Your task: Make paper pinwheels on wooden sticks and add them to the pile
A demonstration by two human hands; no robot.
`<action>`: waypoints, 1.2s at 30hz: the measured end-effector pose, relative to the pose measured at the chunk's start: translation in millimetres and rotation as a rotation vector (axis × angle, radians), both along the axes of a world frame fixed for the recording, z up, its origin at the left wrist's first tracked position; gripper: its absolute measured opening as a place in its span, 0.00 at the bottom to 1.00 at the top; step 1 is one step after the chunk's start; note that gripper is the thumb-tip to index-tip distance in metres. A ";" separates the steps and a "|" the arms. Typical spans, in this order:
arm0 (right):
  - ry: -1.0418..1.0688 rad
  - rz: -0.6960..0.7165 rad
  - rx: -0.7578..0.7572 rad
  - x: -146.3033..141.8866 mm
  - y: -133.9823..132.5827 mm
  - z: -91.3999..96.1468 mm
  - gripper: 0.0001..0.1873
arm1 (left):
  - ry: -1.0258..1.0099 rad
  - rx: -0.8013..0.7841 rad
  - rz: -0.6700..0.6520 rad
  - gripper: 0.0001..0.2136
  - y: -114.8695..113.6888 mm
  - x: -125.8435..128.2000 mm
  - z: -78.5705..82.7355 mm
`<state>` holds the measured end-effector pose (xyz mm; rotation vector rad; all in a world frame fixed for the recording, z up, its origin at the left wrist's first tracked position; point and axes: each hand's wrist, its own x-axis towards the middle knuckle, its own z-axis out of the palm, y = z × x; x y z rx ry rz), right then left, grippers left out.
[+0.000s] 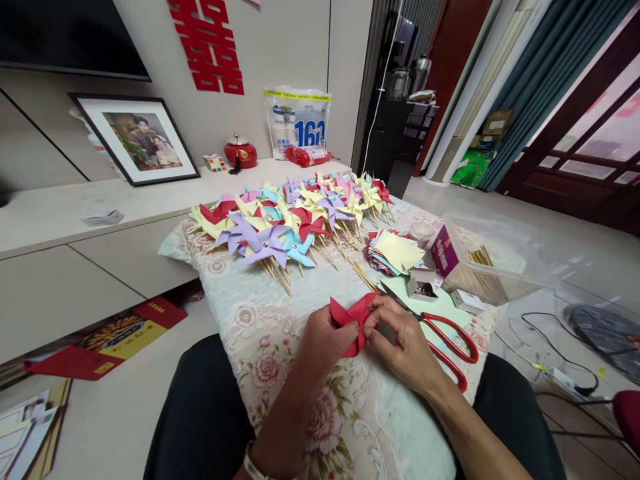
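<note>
A red paper pinwheel [353,321] is pinched between both my hands, low over the floral cloth-covered table [260,320]. My left hand [325,340] grips its left side with closed fingers. My right hand [400,340] presses folded points at its centre, fingers curled. Red-handled scissors [450,343] lie just right of my right hand. Beyond sits a pile of finished pinwheels [295,220] on wooden sticks, in several colours.
A stack of cut paper squares [395,253], a small box of pins [421,283] and a clear plastic bin [495,263] with sticks and a purple box stand to the right. A low cabinet [75,220] runs on the left. Cables lie on the floor at right.
</note>
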<state>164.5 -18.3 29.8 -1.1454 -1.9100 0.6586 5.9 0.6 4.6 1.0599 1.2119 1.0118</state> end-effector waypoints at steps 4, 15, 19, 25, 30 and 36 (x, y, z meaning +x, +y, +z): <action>0.020 -0.023 -0.020 -0.2 -1.2 -0.9 0.08 | -0.029 -0.008 0.001 0.05 0.4 0.4 -0.4; -0.001 -0.045 -0.006 -1.0 -0.3 -2.3 0.09 | 0.021 -0.004 0.018 0.05 -0.1 1.0 5.6; -0.012 -0.046 0.002 -1.0 -0.1 -2.5 0.09 | 0.029 -0.015 0.018 0.06 -0.9 0.8 5.6; -0.026 -0.041 -0.009 -0.6 -2.1 -1.9 0.09 | 0.030 0.000 -0.012 0.06 -1.2 0.0 1.8; -0.029 -0.038 -0.026 -0.9 -1.6 -2.1 0.09 | 0.095 0.057 -0.014 0.04 0.5 0.6 -5.2; -0.044 -0.035 -0.032 -0.6 -1.2 -3.1 0.09 | 0.111 0.054 -0.023 0.05 -0.4 2.2 -8.9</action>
